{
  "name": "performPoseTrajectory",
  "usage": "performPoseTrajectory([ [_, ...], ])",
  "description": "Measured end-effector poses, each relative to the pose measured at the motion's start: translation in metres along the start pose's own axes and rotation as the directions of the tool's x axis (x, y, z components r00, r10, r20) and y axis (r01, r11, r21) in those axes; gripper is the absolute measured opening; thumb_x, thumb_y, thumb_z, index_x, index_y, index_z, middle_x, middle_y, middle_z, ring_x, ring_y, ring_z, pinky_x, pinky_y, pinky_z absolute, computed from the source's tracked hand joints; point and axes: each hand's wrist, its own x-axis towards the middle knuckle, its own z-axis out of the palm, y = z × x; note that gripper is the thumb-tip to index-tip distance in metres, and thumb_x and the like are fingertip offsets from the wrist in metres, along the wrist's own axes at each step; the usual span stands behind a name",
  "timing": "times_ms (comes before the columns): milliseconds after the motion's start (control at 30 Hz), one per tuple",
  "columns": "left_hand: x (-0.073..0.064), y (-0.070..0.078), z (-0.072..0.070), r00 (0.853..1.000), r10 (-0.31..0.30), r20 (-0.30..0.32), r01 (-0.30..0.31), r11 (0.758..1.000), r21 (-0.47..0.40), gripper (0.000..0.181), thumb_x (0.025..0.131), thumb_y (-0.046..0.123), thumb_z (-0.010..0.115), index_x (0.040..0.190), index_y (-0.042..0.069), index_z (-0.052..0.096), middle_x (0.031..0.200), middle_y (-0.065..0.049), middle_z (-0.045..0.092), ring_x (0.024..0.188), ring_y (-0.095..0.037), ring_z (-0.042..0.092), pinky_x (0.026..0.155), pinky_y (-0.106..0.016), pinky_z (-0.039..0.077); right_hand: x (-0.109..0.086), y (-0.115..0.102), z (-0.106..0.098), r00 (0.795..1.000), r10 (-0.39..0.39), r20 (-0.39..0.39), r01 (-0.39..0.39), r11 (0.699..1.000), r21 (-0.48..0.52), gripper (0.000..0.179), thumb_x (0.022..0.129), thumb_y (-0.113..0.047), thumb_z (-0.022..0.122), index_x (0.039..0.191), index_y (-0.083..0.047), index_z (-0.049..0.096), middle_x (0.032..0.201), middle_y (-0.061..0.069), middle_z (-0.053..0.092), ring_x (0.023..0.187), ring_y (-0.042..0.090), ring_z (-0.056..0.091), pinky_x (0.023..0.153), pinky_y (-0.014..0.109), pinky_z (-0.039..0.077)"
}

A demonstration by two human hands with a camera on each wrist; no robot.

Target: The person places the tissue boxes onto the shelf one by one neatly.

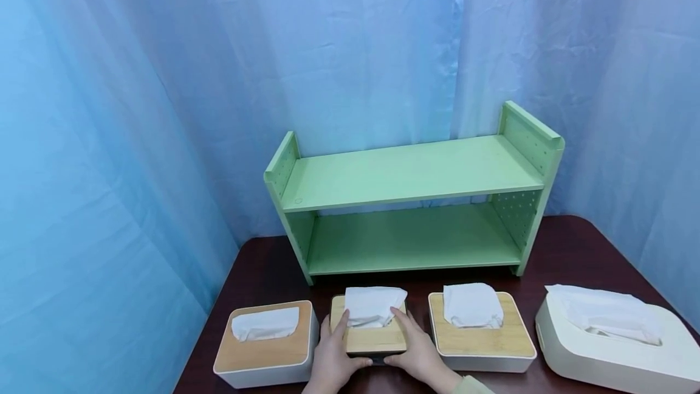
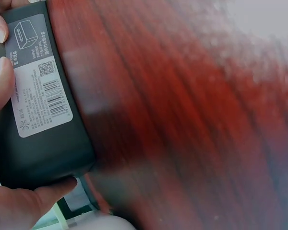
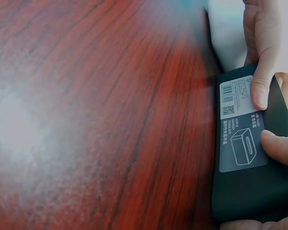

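A black tissue box (image 1: 376, 340) with a light wooden lid is held between both hands in the head view. White tissue (image 1: 372, 304) pokes out of its lid. My left hand (image 1: 331, 359) grips the left side, and my right hand (image 1: 420, 352) grips the right. Both thumbs press the front face, where the wrist views show a grey and white label (image 2: 41, 81) with a box drawing and barcode. Fingers wrap the ends of the dark box (image 3: 249, 196) in the right wrist view. Whether its bottom touches the table cannot be told.
A green two-tier shelf (image 1: 415, 175) stands behind on the dark red table (image 1: 262, 260). Left of the hands is a white tissue box with an orange-brown lid (image 1: 262, 351). To the right are another wood-lidded tissue box (image 1: 487, 342) and a cream one (image 1: 596, 357). Blue curtains (image 1: 355, 47) surround the table.
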Motion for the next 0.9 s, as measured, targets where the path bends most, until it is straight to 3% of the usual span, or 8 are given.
performPoseTrajectory([
  [167,0.001,0.0,0.002,0.999,-0.037,0.004,0.037,0.999,-0.014,0.106,0.049,0.031,0.094,0.14,0.006,0.046,0.137,-0.041,0.031,0.101,-0.052,0.056,0.078,-0.049,0.052,0.001,-0.001,0.001,1.0,0.009,-0.019,-0.009,1.0,-0.016,0.095,0.057,-0.01,0.089,0.139,-0.003,0.043,0.137,0.041,0.034,0.119,0.058,0.042,0.09,0.061,0.042],
  [400,0.001,-0.001,0.003,0.999,-0.032,-0.006,0.032,0.999,-0.028,0.105,0.049,0.03,0.094,0.139,0.005,0.046,0.138,-0.04,0.031,0.102,-0.052,0.056,0.078,-0.048,0.052,0.002,-0.003,0.002,0.999,0.021,-0.043,-0.022,1.0,-0.022,0.095,0.054,-0.007,0.089,0.138,-0.004,0.044,0.137,0.038,0.039,0.121,0.057,0.04,0.091,0.061,0.041],
  [733,0.009,0.01,-0.004,0.994,-0.003,-0.105,0.002,1.0,-0.011,0.105,0.048,0.029,0.094,0.14,0.007,0.047,0.141,-0.037,0.031,0.103,-0.05,0.057,0.079,-0.048,0.052,0.01,-0.019,-0.007,0.991,-0.022,-0.131,0.019,1.0,-0.019,0.096,0.05,-0.001,0.089,0.136,-0.004,0.047,0.136,0.038,0.039,0.121,0.057,0.041,0.09,0.06,0.043],
  [900,0.012,0.016,-0.008,0.987,0.048,-0.151,-0.049,0.999,0.0,0.105,0.048,0.028,0.094,0.139,0.006,0.048,0.14,-0.037,0.032,0.101,-0.048,0.058,0.077,-0.045,0.053,0.013,-0.026,-0.014,0.986,-0.045,-0.161,0.041,0.999,-0.026,0.096,0.049,0.001,0.088,0.136,-0.005,0.047,0.137,0.038,0.039,0.122,0.055,0.041,0.093,0.06,0.042],
])
